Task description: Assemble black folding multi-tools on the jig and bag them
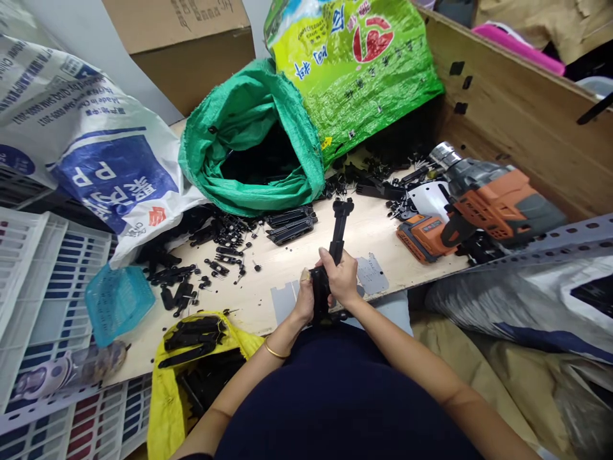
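My right hand [343, 279] is wrapped round a long black plastic piece [340, 220] with a knobbed top end, which points away from me. Against it, low and close to my body, my left hand [303, 299] grips a thicker black plastic part [320, 291]. Whether the two parts are joined cannot be made out, as my fingers cover the place between them. Beneath my hands lie a grey plate [284, 300] on the left and a perforated grey plate [372, 273] on the right, both on the pale tabletop [258, 287].
An open green sack [201, 172] stands at the back, with black long parts [291, 225] before it. Small black pieces [225, 239] are scattered on the left, near a blue basket [117, 303]. An orange power tool [498, 198] lies right. A yellow bag [165, 396] holds black parts.
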A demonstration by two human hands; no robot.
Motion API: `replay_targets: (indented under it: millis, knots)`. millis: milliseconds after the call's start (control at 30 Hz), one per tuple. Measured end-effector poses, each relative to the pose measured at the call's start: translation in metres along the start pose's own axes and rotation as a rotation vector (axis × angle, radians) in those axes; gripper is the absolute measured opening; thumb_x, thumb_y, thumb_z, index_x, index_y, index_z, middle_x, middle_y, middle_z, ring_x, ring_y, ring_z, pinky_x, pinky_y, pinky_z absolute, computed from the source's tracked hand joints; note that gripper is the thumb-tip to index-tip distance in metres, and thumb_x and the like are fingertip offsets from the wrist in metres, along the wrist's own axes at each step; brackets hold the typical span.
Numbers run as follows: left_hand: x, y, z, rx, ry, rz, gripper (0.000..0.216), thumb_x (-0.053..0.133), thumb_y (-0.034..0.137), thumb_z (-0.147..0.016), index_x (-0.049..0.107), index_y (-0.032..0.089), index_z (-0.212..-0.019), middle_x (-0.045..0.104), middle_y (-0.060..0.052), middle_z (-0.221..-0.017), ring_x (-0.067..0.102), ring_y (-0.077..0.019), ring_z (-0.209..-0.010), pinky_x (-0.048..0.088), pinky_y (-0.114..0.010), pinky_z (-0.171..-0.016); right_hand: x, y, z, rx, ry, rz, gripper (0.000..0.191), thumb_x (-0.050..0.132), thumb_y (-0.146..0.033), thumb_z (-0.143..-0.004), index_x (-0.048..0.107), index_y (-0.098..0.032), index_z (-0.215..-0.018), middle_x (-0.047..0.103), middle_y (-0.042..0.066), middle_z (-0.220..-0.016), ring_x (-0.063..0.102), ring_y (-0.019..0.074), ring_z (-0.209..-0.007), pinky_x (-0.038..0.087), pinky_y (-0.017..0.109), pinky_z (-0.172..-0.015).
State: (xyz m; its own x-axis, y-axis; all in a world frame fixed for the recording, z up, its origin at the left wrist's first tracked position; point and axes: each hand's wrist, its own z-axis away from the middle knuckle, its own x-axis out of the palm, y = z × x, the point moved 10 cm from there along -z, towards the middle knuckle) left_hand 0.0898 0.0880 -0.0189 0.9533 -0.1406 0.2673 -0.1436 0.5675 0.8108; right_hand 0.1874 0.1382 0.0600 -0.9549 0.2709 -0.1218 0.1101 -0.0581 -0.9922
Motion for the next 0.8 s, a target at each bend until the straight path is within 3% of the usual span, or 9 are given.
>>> replay_targets:
  millis: [67,200,333,400,567,633,733,800]
  knots:
    - [-0.004,0.004,0.001,0.040,-0.011,-0.028,0.088,0.013,0.085,-0.071,0.061,0.013,-0.090,0.054,-0.002,-0.046,0.048,-0.0124,-0.040,0.034,-0.023,-0.038,0.005,0.000,-0.002,0.001,-0.049,-0.020,0.047,0.053,-0.056,-0.081,0.061,-0.017,-0.056,0.063,0.004,-0.056,0.058,0.0140,-0.053,0.042,0.024,-0.055]
    - [-0.007,0.006,0.005,0.055,-0.061,-0.110,0.087,0.020,0.087,-0.069,0.061,0.013,-0.090,0.050,0.001,-0.045,0.042,-0.0103,-0.038,0.033,-0.022,-0.039,0.028,0.006,-0.003,0.056,-0.279,-0.082,0.051,0.054,-0.057,-0.079,0.059,-0.017,-0.048,0.061,0.005,-0.048,0.057,0.0143,-0.050,0.042,0.024,-0.053]
    - [-0.015,0.010,0.002,0.093,-0.017,-0.103,0.088,0.022,0.086,-0.070,0.058,0.013,-0.102,0.053,0.000,-0.048,0.047,-0.0118,-0.041,0.036,-0.023,-0.041,0.007,0.002,0.002,0.010,-0.014,-0.081,0.045,0.053,-0.054,-0.081,0.062,-0.017,-0.057,0.064,0.005,-0.057,0.059,0.0149,-0.055,0.045,0.026,-0.058]
    - [-0.015,0.014,0.001,0.126,-0.028,-0.082,0.087,0.025,0.085,-0.071,0.056,0.013,-0.109,0.055,0.000,-0.053,0.048,-0.0118,-0.042,0.037,-0.023,-0.041,0.001,0.000,0.004,-0.008,0.041,-0.116,0.044,0.053,-0.053,-0.082,0.063,-0.017,-0.059,0.064,0.005,-0.058,0.060,0.0150,-0.057,0.045,0.026,-0.060]
    - [-0.012,0.029,0.007,0.193,-0.073,-0.104,0.082,0.043,0.079,-0.071,0.048,0.016,-0.122,0.053,0.003,-0.060,0.044,-0.0082,-0.043,0.035,-0.020,-0.040,0.031,-0.003,-0.004,0.050,-0.302,-0.242,0.047,0.058,-0.056,-0.076,0.057,-0.017,-0.050,0.059,0.002,-0.049,0.053,0.0115,-0.049,0.042,0.023,-0.051]
    - [-0.010,0.033,0.009,0.218,-0.062,-0.116,0.083,0.043,0.079,-0.072,0.045,0.016,-0.126,0.052,0.003,-0.059,0.044,-0.0080,-0.043,0.035,-0.020,-0.040,0.028,-0.001,-0.003,0.075,-0.237,-0.293,0.044,0.059,-0.055,-0.076,0.057,-0.017,-0.053,0.059,0.001,-0.050,0.053,0.0110,-0.048,0.042,0.023,-0.051]
    - [-0.011,0.036,0.009,0.243,-0.034,-0.108,0.083,0.035,0.079,-0.076,0.042,0.016,-0.130,0.052,0.003,-0.060,0.044,-0.0082,-0.042,0.036,-0.020,-0.040,0.009,0.002,0.001,0.070,0.011,-0.295,0.040,0.059,-0.052,-0.078,0.059,-0.018,-0.057,0.061,0.001,-0.050,0.055,0.0118,-0.049,0.044,0.024,-0.054]
    - [-0.011,0.038,0.010,0.252,-0.038,-0.120,0.083,0.034,0.079,-0.075,0.043,0.016,-0.128,0.053,0.003,-0.060,0.044,-0.0079,-0.041,0.035,-0.020,-0.039,0.007,0.001,0.000,0.064,0.024,-0.268,0.043,0.058,-0.053,-0.078,0.059,-0.018,-0.054,0.060,0.002,-0.049,0.056,0.0122,-0.049,0.044,0.024,-0.055]
